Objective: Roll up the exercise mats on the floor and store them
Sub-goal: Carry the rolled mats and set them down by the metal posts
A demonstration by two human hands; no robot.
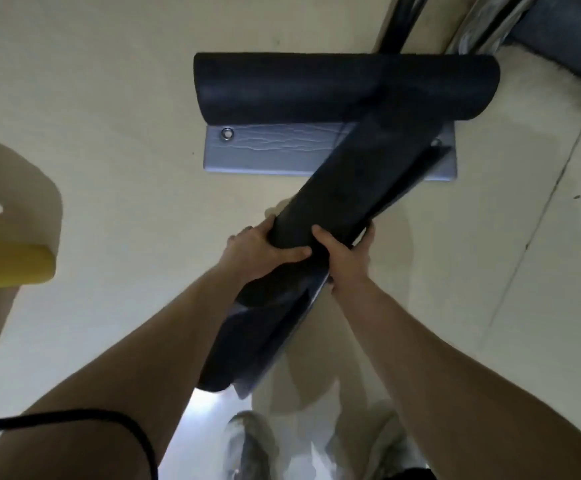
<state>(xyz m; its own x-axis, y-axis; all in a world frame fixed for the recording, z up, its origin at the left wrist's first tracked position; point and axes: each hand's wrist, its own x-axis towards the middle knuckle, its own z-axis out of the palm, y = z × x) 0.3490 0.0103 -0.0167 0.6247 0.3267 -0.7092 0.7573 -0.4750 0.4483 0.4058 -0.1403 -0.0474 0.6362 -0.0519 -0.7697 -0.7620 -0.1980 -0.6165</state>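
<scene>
I hold a rolled dark mat [351, 188] lengthwise in front of me, tilted from lower left to upper right, its loose outer flap hanging along the right side. My left hand [258, 251] grips the roll from the left and my right hand [348, 258] grips it from the right, near its middle. A second dark mat [282, 88] lies on the floor ahead, mostly rolled, with a grey tail [275, 150] still flat and a metal eyelet [227, 134] at its left corner. The far end of the held roll hangs over that second mat's right part.
The floor [109, 81] is pale cream. A yellow foam piece [8, 258] with a cut-out handle sits at the left edge. Dark and metallic equipment [510, 26] stands at the top right. My shoes [247, 445] show at the bottom. A black cord [74, 419] crosses my left arm.
</scene>
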